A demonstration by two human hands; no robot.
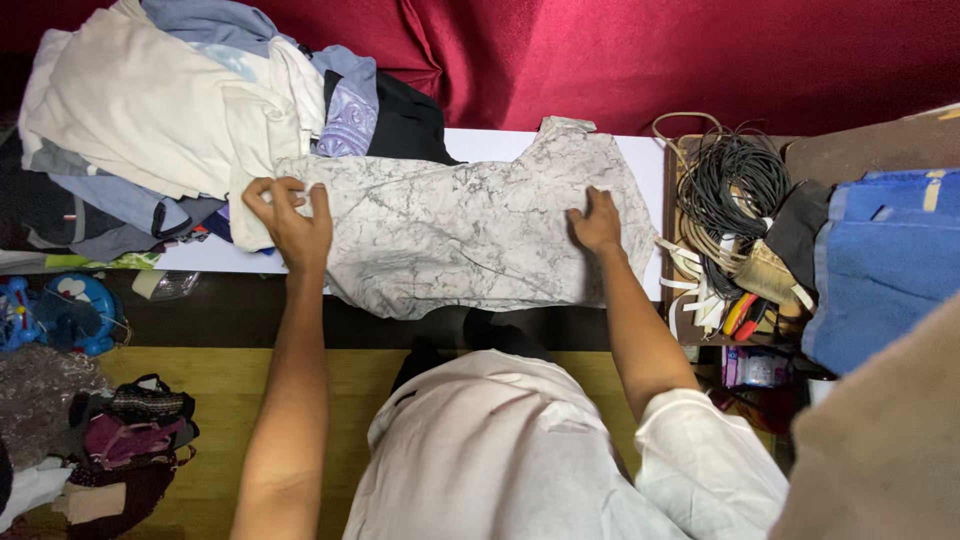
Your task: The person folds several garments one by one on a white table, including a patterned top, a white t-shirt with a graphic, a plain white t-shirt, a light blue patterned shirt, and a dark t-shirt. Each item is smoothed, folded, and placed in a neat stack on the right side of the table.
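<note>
A light grey marbled garment (pixel 460 230) lies spread flat across a white table (pixel 490 145). My left hand (pixel 290 222) pinches the garment's left edge, fingers curled on the cloth. My right hand (pixel 597 222) presses flat on the right part of the same garment, fingers spread. Both forearms reach forward from my white shirt (pixel 500 450).
A heap of cream, blue and black clothes (pixel 200 110) covers the table's left end. To the right, a box holds coiled black cable (pixel 735 185) and a brush, beside a blue towel (pixel 880 260). Red cloth (pixel 650 50) hangs behind. Bags (pixel 130 430) and a blue toy (pixel 70 310) sit on the floor.
</note>
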